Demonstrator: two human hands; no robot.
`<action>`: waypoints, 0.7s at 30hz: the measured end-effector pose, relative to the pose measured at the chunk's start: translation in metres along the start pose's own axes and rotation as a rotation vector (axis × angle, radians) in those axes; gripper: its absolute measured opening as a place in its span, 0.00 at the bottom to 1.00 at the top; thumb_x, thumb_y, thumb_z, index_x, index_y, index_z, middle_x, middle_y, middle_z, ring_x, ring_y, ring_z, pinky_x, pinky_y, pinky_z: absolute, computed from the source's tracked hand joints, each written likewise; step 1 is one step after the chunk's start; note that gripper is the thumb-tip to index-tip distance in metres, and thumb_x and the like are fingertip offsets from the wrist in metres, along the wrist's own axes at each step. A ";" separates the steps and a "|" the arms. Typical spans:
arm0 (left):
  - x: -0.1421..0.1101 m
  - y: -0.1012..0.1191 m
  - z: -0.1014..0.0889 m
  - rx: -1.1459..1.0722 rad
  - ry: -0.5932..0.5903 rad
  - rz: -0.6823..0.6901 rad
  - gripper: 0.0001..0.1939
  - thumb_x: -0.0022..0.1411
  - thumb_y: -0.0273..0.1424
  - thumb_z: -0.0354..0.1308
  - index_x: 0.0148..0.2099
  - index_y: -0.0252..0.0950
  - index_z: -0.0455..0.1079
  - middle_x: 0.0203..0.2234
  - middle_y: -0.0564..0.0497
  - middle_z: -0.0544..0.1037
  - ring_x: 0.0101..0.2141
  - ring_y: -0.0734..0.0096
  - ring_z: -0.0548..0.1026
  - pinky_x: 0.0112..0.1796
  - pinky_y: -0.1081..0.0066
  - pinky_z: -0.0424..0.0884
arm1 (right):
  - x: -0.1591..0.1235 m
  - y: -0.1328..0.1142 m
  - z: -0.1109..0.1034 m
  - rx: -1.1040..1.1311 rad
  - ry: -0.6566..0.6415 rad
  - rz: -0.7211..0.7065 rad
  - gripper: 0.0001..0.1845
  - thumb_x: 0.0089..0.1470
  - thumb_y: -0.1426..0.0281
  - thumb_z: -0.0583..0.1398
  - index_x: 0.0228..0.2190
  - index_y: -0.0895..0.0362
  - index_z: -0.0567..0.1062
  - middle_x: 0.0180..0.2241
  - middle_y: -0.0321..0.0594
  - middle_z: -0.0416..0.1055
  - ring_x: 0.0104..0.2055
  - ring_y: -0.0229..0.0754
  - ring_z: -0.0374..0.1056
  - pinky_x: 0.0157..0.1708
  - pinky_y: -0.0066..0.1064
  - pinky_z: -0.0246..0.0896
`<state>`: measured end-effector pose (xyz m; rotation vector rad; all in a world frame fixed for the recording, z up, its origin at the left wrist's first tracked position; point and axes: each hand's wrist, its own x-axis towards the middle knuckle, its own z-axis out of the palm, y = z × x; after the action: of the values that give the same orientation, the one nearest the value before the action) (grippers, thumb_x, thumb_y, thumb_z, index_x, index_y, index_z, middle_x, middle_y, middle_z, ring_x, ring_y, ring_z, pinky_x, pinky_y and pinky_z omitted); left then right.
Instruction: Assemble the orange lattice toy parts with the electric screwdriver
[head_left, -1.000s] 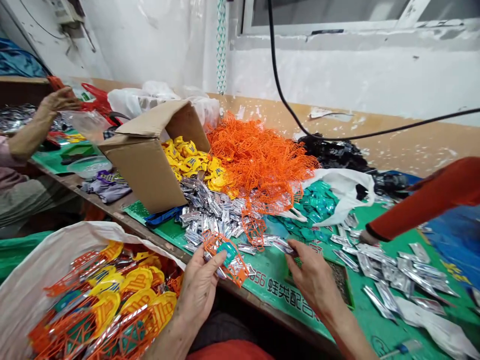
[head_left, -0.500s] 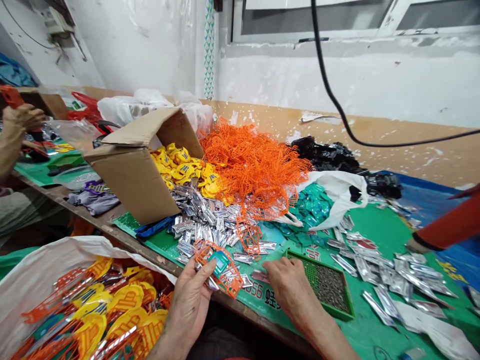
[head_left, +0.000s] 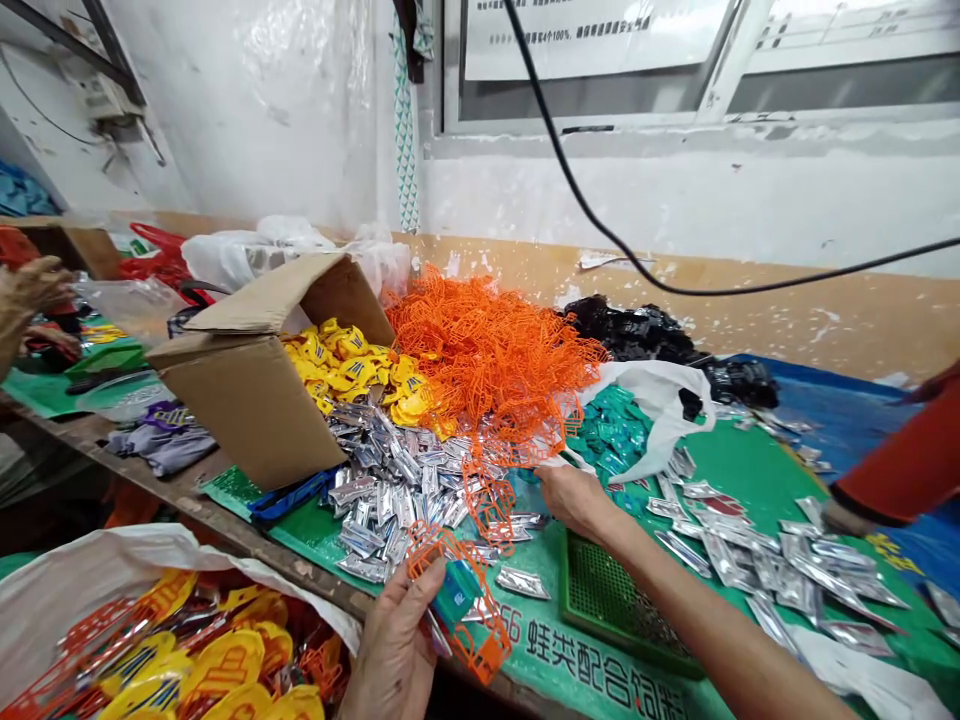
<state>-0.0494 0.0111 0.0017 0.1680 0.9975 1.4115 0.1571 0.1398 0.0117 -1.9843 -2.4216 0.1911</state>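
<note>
My left hand point(head_left: 397, 645) pinching an openwork orange frame point(head_left: 491, 655) and smooth teal piece point(head_left: 456, 592) near the tabletop point(head_left: 761, 455) edge, my right hand point(head_left: 581, 500), its grip I cannot tell, near glossy teal pieces point(head_left: 615, 430), shiny silver slivers point(head_left: 401, 510) heaped between.

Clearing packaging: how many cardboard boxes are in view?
2: an open box by yellow pieces, left of the orange pile; another box at far left, partly hidden. More may be hidden.

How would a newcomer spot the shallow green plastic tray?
From the heap of orange plastic frames, come toward the viewer across the green printed sheet. The tray lies partly hidden behind the right forearm; its raised rim and gridded floor distinguish it from silver packets.
</note>
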 end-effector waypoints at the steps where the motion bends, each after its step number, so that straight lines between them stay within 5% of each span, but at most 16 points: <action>1: 0.000 -0.001 0.000 0.006 0.005 -0.005 0.21 0.48 0.24 0.69 0.47 0.34 0.75 0.37 0.46 0.84 0.32 0.62 0.82 0.31 0.68 0.80 | 0.008 -0.002 0.003 -0.004 -0.016 0.010 0.17 0.60 0.63 0.58 0.48 0.57 0.71 0.49 0.44 0.70 0.46 0.43 0.70 0.44 0.41 0.69; 7: 0.010 -0.003 -0.005 0.031 0.089 -0.021 0.22 0.43 0.26 0.72 0.44 0.32 0.76 0.34 0.46 0.84 0.30 0.59 0.82 0.29 0.66 0.79 | 0.035 -0.015 0.012 -0.027 -0.050 0.082 0.18 0.60 0.64 0.58 0.49 0.58 0.70 0.49 0.45 0.70 0.46 0.44 0.70 0.44 0.42 0.69; 21: 0.028 -0.013 -0.005 0.054 0.163 -0.085 0.22 0.37 0.28 0.75 0.39 0.33 0.77 0.29 0.46 0.84 0.28 0.57 0.82 0.29 0.65 0.79 | 0.088 -0.045 -0.006 0.083 0.112 0.135 0.20 0.61 0.60 0.57 0.50 0.59 0.69 0.46 0.44 0.71 0.44 0.44 0.71 0.44 0.43 0.68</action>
<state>-0.0473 0.0298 -0.0234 0.0503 1.1645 1.3371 0.0965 0.2178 0.0154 -2.0635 -2.1791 0.1726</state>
